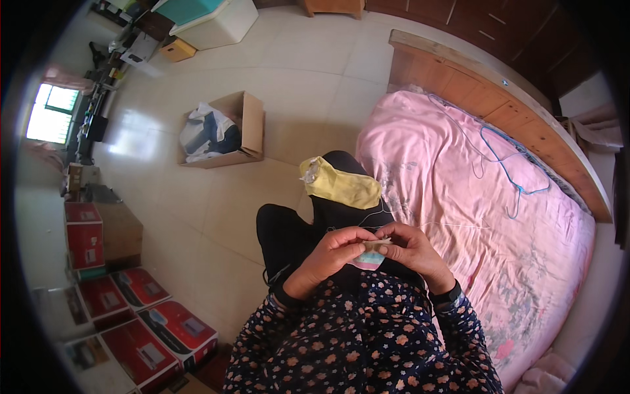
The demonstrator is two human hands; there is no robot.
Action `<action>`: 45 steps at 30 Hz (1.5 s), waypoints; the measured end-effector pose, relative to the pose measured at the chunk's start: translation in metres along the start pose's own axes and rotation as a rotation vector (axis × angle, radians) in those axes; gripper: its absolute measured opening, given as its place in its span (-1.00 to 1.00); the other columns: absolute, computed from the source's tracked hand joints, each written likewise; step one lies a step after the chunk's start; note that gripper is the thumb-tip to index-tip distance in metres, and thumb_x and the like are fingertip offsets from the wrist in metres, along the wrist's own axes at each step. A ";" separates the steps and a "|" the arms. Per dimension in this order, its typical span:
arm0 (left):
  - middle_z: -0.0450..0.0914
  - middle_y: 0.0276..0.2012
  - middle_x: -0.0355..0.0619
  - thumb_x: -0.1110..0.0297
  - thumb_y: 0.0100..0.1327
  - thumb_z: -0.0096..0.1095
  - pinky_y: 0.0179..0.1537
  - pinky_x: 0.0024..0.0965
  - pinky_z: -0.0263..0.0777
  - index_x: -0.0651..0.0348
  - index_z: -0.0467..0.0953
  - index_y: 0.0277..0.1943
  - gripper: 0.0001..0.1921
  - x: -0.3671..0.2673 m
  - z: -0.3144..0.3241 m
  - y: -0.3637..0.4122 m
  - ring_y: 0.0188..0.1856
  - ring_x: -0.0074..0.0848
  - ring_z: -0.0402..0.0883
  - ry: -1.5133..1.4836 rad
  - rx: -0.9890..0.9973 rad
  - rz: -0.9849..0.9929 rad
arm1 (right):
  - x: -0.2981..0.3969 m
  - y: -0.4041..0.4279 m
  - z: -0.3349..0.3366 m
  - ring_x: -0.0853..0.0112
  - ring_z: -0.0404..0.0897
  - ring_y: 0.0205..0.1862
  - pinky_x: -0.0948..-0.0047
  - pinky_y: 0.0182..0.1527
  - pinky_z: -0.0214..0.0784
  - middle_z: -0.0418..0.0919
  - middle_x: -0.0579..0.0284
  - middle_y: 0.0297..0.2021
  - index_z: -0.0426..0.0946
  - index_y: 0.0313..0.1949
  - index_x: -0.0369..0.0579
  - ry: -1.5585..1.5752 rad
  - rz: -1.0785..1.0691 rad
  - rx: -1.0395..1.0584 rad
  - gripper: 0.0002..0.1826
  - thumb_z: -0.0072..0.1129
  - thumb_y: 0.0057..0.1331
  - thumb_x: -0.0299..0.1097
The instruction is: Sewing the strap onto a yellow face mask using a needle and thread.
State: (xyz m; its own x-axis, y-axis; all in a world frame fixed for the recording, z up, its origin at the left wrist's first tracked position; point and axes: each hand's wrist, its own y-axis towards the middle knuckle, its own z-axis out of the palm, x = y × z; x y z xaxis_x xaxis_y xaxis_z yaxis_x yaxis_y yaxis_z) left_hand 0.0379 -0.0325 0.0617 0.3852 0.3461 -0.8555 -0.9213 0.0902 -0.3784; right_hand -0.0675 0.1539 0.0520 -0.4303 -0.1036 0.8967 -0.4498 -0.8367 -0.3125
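Above my lap, my left hand (334,253) and my right hand (415,250) pinch the edge of a small piece of cloth (370,261) between thumbs and fingers. The cloth has pale, blue-green and pink bands. Whether a needle sits between my fingertips cannot be made out. A thin white thread (450,225) runs across the pink sheet to the right of my fingers. On my black-trousered knee, just beyond my hands, lies a yellow fabric piece (344,188), plump, with white stuffing (311,171) showing at its left end.
To my right is a bed with a pink floral sheet (433,162); a blue wire hanger (502,167) lies on it near the wooden headboard (457,79). A cardboard box (253,123) holding cloth stands on the tiled floor. Several red boxes (142,349) are stacked at lower left.
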 end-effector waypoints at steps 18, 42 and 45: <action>0.56 -0.17 -0.14 0.44 0.30 0.12 -0.22 -0.55 0.44 0.27 0.39 0.08 -0.69 0.010 -0.012 0.001 -0.23 -0.61 0.54 -0.137 -0.113 0.028 | -0.011 0.011 0.001 0.68 0.44 -0.48 0.70 -0.40 0.32 0.55 0.36 -0.43 0.53 -0.22 -0.18 0.087 -0.005 -0.165 -0.79 0.18 0.31 -0.27; 0.52 -0.27 -0.17 0.46 -0.03 0.36 -0.18 -0.35 0.44 0.12 0.58 -0.18 -0.71 -0.008 -0.031 0.033 -0.19 -0.33 0.53 1.374 -0.487 0.643 | -0.018 0.012 -0.008 0.72 0.46 -0.52 0.76 -0.57 0.22 0.60 0.35 -0.40 0.51 -0.18 -0.12 0.123 0.049 -0.391 -0.83 0.15 0.33 -0.31; 0.50 -0.15 -0.20 0.42 -0.05 0.37 -0.03 -0.27 0.39 0.11 0.57 -0.17 -0.69 -0.007 -0.025 0.043 -0.01 -0.31 0.46 1.435 -0.411 0.645 | -0.018 0.012 -0.010 0.72 0.47 -0.50 0.77 -0.57 0.23 0.61 0.35 -0.40 0.52 -0.18 -0.11 0.143 0.041 -0.405 -0.83 0.15 0.33 -0.31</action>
State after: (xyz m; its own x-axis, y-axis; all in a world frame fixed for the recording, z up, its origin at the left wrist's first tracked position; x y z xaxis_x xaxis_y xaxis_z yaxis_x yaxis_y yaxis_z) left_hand -0.0031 -0.0542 0.0426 -0.0904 -0.9029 -0.4203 -0.9557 -0.0400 0.2916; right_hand -0.0729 0.1511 0.0293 -0.5456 -0.0327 0.8374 -0.6887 -0.5518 -0.4703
